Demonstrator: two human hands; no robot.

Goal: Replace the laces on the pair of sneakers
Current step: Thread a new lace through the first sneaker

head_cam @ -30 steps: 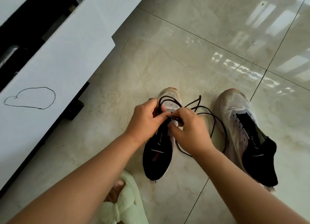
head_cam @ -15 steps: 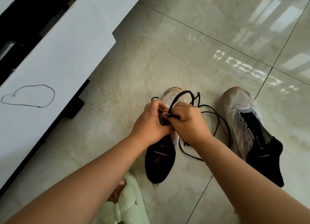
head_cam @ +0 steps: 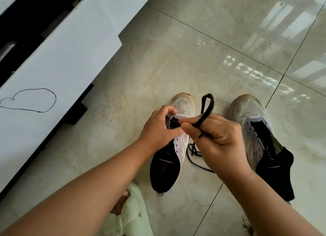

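Two white mesh sneakers with black heel collars lie side by side on a glossy beige marble-tile floor (head_cam: 176, 59), toes toward the top of the frame. The left sneaker (head_cam: 167, 165), in the lower centre, is partly covered by both hands; the right sneaker (head_cam: 255, 129), at centre right, lies apart from them with its grey eyelet panel bare of any lace. The left hand (head_cam: 158, 128) has its fingers curled over the forward part of the left sneaker's throat, gripping the grey eyelet edge, with the thumb beside a short black stretch of lace there. The right hand (head_cam: 217, 137), raised just right of the left hand, pinches a thin black shoelace (head_cam: 208, 105) between thumb and curled fingers; a closed loop of this lace stands up above the knuckles, and a short end shows against the palm side of the fingers. More of the same lace lies in loose coils on the floor between the two sneakers, below the right hand. Both forearms enter from the bottom of the frame. A pale green plush slipper (head_cam: 128, 216) with part of a foot in it shows at bottom centre. A white panelled cabinet (head_cam: 61, 59) occupies the upper left, bearing a hand-drawn black outline (head_cam: 30, 99) on its face and a dark recess above; its black base meets the floor.
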